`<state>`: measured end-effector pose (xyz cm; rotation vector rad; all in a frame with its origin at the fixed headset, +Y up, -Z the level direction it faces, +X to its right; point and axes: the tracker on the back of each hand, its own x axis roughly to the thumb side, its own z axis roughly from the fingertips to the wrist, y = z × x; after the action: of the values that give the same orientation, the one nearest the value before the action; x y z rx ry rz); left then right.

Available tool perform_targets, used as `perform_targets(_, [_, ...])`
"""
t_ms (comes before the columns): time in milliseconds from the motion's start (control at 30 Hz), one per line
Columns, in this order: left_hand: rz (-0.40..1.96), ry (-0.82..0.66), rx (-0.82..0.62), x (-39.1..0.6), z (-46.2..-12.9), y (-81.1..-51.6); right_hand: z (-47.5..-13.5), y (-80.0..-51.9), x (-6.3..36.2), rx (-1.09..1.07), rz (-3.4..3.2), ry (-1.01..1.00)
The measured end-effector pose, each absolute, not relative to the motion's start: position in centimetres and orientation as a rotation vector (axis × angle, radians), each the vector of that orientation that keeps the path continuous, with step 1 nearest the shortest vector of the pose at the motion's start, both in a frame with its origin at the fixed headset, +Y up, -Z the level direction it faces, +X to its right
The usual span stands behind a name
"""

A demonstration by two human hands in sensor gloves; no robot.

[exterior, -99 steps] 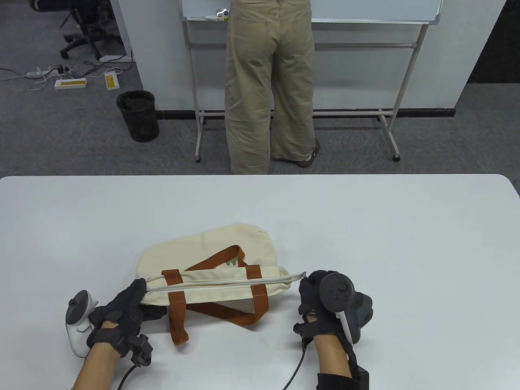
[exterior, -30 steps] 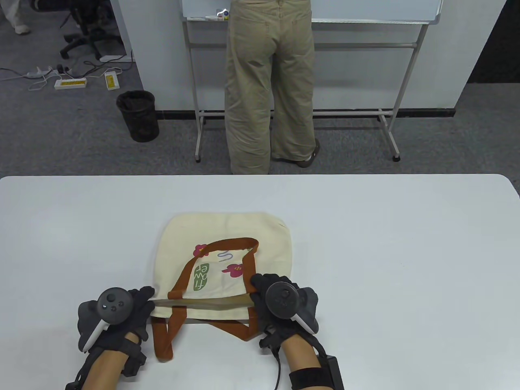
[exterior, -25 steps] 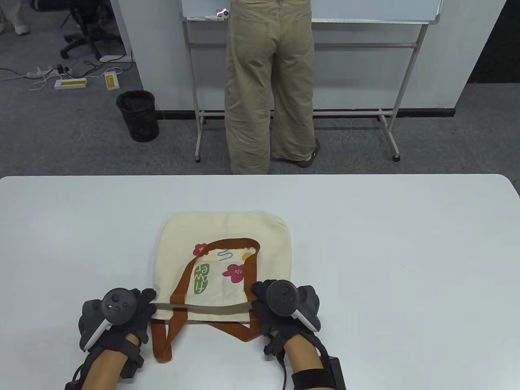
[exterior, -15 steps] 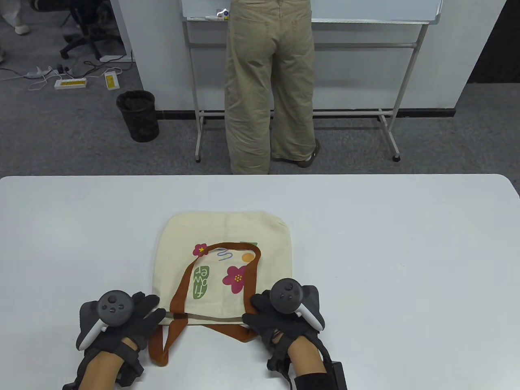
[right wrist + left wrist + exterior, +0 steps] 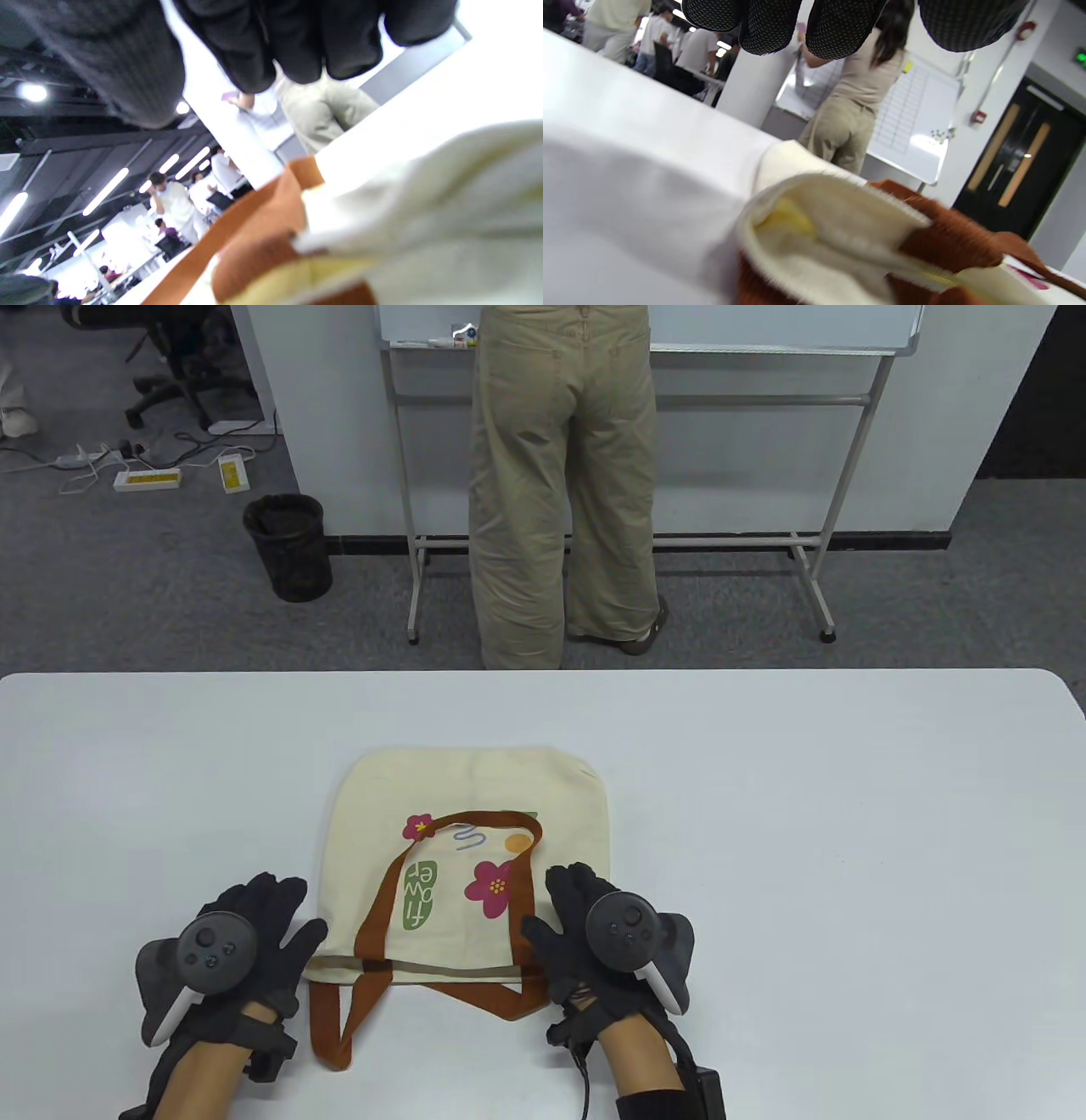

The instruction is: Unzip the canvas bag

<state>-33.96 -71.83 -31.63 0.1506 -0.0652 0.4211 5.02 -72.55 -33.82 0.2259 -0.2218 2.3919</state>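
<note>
The cream canvas bag [image 5: 475,789] with a flower print and brown handles [image 5: 377,899] lies flat on the white table [image 5: 848,831], its mouth edge [image 5: 441,968] toward me. My left hand [image 5: 276,912] hovers beside the bag's near left corner with fingers spread, holding nothing. My right hand [image 5: 564,912] is over the near right corner with fingers spread, thumb above the brown handle. In the left wrist view the fingers [image 5: 840,29] hang above the parted bag corner [image 5: 814,228]. In the right wrist view the fingers [image 5: 305,42] are lifted off the bag [image 5: 424,212].
One brown handle loop [image 5: 331,1027] hangs toward the table's front edge. A person in beige trousers [image 5: 560,500] stands behind the table at a whiteboard stand [image 5: 831,560]. A black bin [image 5: 288,547] stands on the floor at the back left.
Both hands laid the bag's near edge flat on the table, let go of it and spread their fingers. The left hand slid slightly left, the right slightly right.
</note>
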Motion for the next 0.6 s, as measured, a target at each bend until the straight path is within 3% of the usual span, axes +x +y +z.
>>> perform_targets(233, [0.344, -0.186, 0.209, -30.7, -30.6, -70.1, -32.6, -70.6, 3.2, 0.348, 2.471, -0.336])
perform_targets(600, [0.243, -0.312, 0.138, -25.7, -30.2, -71.2, -32.9, -71.7, 2.8, 0.425, 2.615, -0.222])
